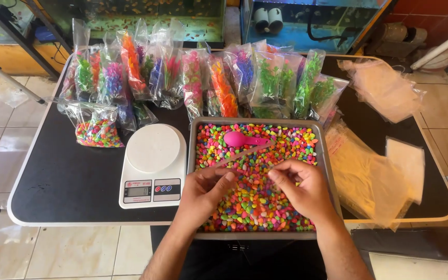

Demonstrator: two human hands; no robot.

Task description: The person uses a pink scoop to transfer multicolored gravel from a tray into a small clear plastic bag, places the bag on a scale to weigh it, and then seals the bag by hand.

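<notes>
Pinching a thin clear plastic bag (pixel 245 155) between them, the left hand (pixel 206 189) and right hand (pixel 299 189) hover over the metal tray (pixel 327 171) of coloured pebbles (pixel 255 202); a pink scoop (pixel 242 139) lies at its far side; a white kitchen scale (pixel 153 166) sits just left.

The tray (pixel 323 155) looks like dull grey metal; the pebbles (pixel 255 202) in it are glossy and smooth; the scoop (pixel 237 139) is shiny pink plastic. The scale (pixel 154 166) is smooth white plastic; the tabletop (pixel 68 176) is matt black; the bags (pixel 374 176) are thin clear film.
</notes>
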